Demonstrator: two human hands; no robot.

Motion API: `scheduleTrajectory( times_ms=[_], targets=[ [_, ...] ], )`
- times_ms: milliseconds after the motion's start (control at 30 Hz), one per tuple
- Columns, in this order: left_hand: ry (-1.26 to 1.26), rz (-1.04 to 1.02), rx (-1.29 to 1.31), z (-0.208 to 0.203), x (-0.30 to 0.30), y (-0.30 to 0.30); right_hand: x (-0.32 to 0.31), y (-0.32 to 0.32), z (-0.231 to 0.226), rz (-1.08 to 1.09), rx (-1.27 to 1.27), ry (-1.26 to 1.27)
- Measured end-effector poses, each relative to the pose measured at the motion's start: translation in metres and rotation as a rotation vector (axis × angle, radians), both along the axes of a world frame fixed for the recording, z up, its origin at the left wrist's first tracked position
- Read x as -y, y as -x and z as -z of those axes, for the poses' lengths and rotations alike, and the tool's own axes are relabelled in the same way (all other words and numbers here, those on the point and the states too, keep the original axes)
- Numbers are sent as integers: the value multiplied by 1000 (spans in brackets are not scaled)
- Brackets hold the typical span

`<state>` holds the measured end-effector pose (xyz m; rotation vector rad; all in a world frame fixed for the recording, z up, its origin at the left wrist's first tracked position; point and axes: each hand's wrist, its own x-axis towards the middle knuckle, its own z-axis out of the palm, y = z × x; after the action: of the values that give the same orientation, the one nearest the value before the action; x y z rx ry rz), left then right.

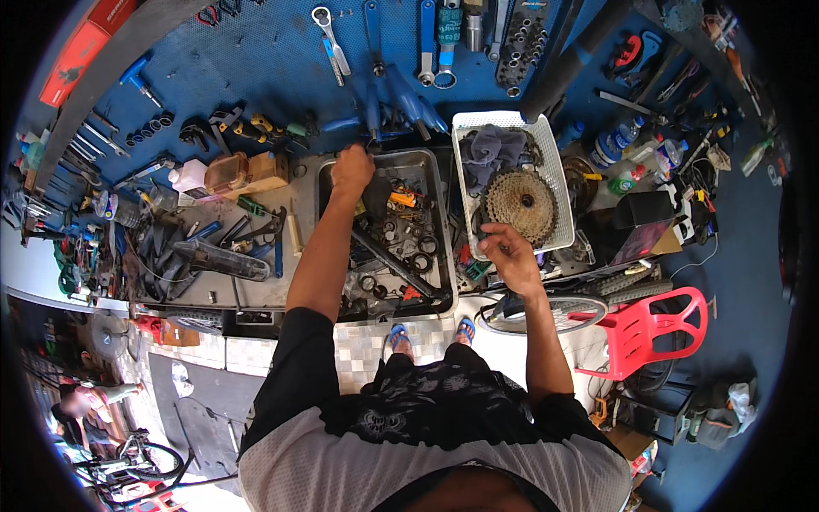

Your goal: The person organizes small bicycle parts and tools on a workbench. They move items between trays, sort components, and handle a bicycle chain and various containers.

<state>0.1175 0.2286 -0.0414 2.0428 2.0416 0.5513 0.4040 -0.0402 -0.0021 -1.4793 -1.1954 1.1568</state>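
Observation:
My left hand (352, 167) reaches to the far rim of a dark metal tray (450, 256), just below blue-handled tools (403, 96) hanging on the wall. Its fingers are bent together, and whatever they may hold is too small to make out. Loose bike parts fill the tray, among them a black bar (394, 263), several rings (421, 262) and an orange piece (403, 199). Over the near edge of a white plastic basket (559, 183) hovers my right hand (512, 260), fingers loosely curled and apart, nothing visible in them. That basket holds a bicycle cassette (519, 207) and a grey rag (492, 155).
Left of the tray, the workbench (266, 207) carries a hammer (277, 243) and a wooden box (267, 172). Bottles (616, 141) and a black box (640, 224) crowd the right. A wheel (563, 314) and a red chair (653, 333) stand below the bench.

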Motion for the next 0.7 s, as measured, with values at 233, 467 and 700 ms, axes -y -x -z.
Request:
scheduleTrajectory(
  times_ms=[233, 467, 700],
  targets=[
    [-81, 64, 174, -5, -24, 6, -30, 13, -17, -86, 14, -179],
    [-139, 76, 523, -20, -10, 21, -54, 32, -26, -111, 3, -178],
    [-294, 158, 828, 21, -39, 4, -126, 35, -50, 33, 22, -334]
  ],
)
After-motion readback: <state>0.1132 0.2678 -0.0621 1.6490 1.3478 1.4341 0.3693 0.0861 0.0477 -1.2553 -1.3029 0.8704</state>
